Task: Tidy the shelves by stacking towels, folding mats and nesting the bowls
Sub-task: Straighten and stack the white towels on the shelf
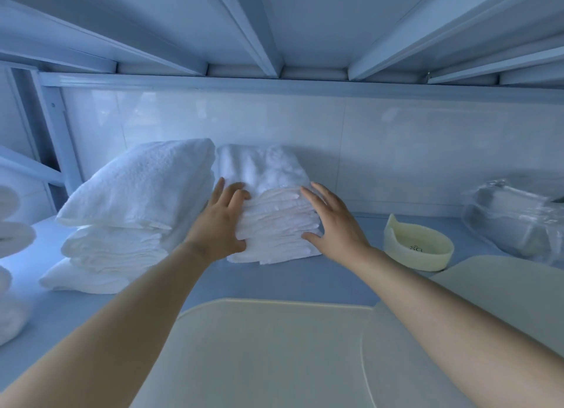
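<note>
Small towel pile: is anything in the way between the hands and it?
No, nothing visible is. The left hand touches the small towel pile on its left side, and the right hand touches its right side.

On the shelf (290, 281) a small towel stack (274, 224) sits in the middle, the left hand (219, 224) against its nine o'clock side and the right hand (335, 221) against its three. A taller towel stack (134, 203) stands just beside it at nine o'clock, with towel rolls (12, 233) beyond. A bowl (418, 249) lies at three o'clock, clear containers (518, 218) past it, and mats (274, 346) at six.
</note>
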Motion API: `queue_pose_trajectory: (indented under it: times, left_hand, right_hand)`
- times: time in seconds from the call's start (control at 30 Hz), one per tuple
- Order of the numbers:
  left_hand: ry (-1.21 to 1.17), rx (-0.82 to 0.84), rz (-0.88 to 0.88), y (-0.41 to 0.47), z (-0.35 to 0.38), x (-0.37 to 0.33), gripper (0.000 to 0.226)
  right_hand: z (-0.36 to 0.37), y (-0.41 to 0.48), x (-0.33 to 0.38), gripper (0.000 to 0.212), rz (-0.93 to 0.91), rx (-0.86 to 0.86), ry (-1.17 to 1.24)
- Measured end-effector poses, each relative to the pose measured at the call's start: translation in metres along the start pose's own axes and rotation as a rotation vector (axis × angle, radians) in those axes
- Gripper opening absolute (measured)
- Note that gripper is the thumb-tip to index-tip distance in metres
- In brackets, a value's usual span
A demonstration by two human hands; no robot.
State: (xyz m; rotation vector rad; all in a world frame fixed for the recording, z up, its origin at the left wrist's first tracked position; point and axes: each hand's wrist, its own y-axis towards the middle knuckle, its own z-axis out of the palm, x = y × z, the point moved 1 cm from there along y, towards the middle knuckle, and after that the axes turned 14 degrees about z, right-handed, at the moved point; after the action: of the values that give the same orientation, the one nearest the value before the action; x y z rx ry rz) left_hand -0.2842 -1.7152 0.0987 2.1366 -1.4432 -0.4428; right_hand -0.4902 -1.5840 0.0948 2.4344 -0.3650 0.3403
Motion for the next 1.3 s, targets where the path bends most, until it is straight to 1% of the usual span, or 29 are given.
queue_pose_trajectory:
  times: [0.1, 0.23, 0.3, 0.37, 0.5, 0.6, 0.67, 0.77, 0.83, 0.93, 1.0, 1.1, 1.23, 1.3]
  left_hand:
    - [0.114, 0.036, -0.072, -0.001, 0.003, -0.010, 0.083]
    - [0.065, 0.016, -0.042, 0.000, 0.005, -0.018, 0.103]
    - [0.032, 0.013, -0.038, 0.001, 0.005, -0.017, 0.102]
    - [0.014, 0.011, -0.027, 0.002, 0.005, -0.016, 0.097]
    - [-0.039, -0.007, 0.025, 0.004, 0.006, -0.009, 0.087]
    - [-0.064, 0.002, 0.060, 0.002, 0.006, -0.002, 0.082]
    - [-0.051, 0.022, 0.036, 0.003, 0.006, 0.001, 0.081]
    - [0.050, 0.062, -0.017, 0.008, 0.003, -0.002, 0.086]
    - [0.115, 0.080, -0.057, 0.008, 0.003, -0.010, 0.092]
    - [0.153, 0.093, -0.118, -0.004, 0.004, -0.023, 0.106]
    - [0.166, 0.106, -0.093, -0.013, 0.004, -0.035, 0.110]
    - [0.158, 0.118, -0.007, -0.021, 0.001, -0.057, 0.107]
    - [0.060, 0.110, 0.058, -0.019, -0.003, -0.094, 0.100]
    - [-0.002, 0.126, 0.087, -0.018, -0.003, -0.114, 0.093]
  right_hand:
    - [0.012, 0.002, 0.015, 0.087, 0.022, 0.013, 0.051]
    - [0.019, 0.005, 0.024, 0.093, 0.071, -0.048, 0.092]
    - [0.018, 0.007, 0.025, 0.090, 0.086, -0.076, 0.079]
    - [0.018, 0.007, 0.025, 0.082, 0.099, -0.103, 0.076]
    - [0.016, 0.005, 0.027, 0.056, 0.108, -0.156, 0.082]
    - [0.018, -0.002, 0.034, 0.048, 0.121, -0.169, 0.064]
    - [0.019, -0.005, 0.040, 0.050, 0.138, -0.154, 0.048]
    - [0.011, -0.008, 0.042, 0.060, 0.140, -0.087, 0.027]
    - [0.002, -0.012, 0.036, 0.063, 0.154, -0.045, 0.030]
    - [-0.007, -0.026, 0.023, 0.063, 0.165, -0.015, -0.019]
    - [-0.011, -0.038, 0.015, 0.062, 0.170, -0.011, -0.044]
    - [-0.019, -0.056, 0.008, 0.063, 0.164, -0.009, -0.045]
    - [-0.036, -0.080, -0.004, 0.055, 0.162, 0.020, -0.020]
    - [-0.048, -0.091, -0.010, 0.050, 0.151, 0.045, -0.022]
